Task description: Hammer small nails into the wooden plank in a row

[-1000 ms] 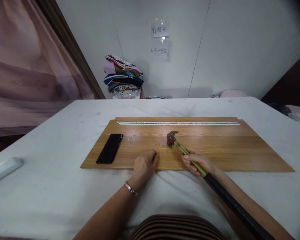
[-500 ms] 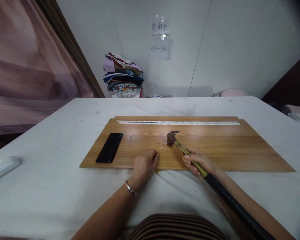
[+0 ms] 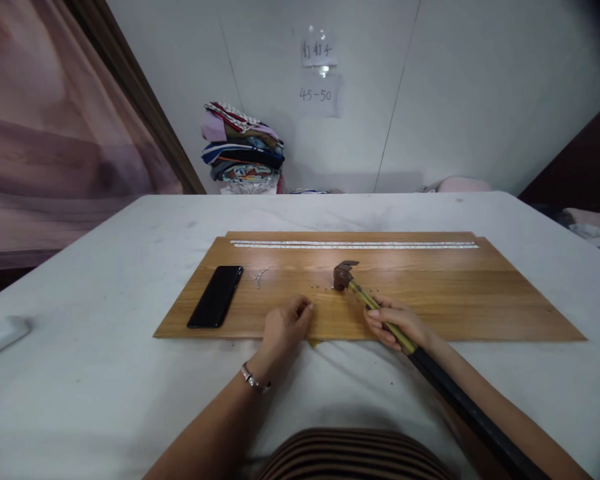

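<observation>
My right hand is wrapped around the yellow part of a claw hammer, low over the wooden board. The rusty hammer head is down at the board, beside a short row of small dark marks or nail heads, too small to tell apart. The hammer's black grip runs back along my right forearm. My left hand, with a bracelet at the wrist, rests on the board's front edge, fingers curled in and nothing visible in them. Several loose nails lie farther left.
A black phone lies on the board's left side. Two white measuring strips run along its far edge. The board lies on a white-covered table. Folded clothes are stacked behind it, and a white object is at left.
My left hand has shifted slightly left, its fingers a little looser. The hammer and my right hand stay nearly where they were. The view has moved slightly.
</observation>
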Demonstrator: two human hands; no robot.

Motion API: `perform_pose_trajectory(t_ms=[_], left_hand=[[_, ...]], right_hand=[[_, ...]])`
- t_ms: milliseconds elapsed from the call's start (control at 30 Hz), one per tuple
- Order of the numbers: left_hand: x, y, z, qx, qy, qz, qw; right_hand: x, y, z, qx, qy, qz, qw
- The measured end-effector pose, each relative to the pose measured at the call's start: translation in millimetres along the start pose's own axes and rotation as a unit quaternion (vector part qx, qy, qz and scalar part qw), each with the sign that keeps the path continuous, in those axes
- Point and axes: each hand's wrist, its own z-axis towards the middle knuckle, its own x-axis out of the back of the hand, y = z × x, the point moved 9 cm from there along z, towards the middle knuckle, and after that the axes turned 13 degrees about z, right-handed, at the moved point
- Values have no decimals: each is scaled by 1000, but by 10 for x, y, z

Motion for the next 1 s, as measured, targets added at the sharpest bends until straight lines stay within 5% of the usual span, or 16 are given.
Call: perform_pose_trajectory(t_ms=[667,1000], left_hand=[[-48,18,11,-29,-27,39,998],[-70,-79,7,2,21,-4,1000]], right_hand=[[16,-12,1,13,8,4,1000],[-17,-49,-22,21,12,16,1000]])
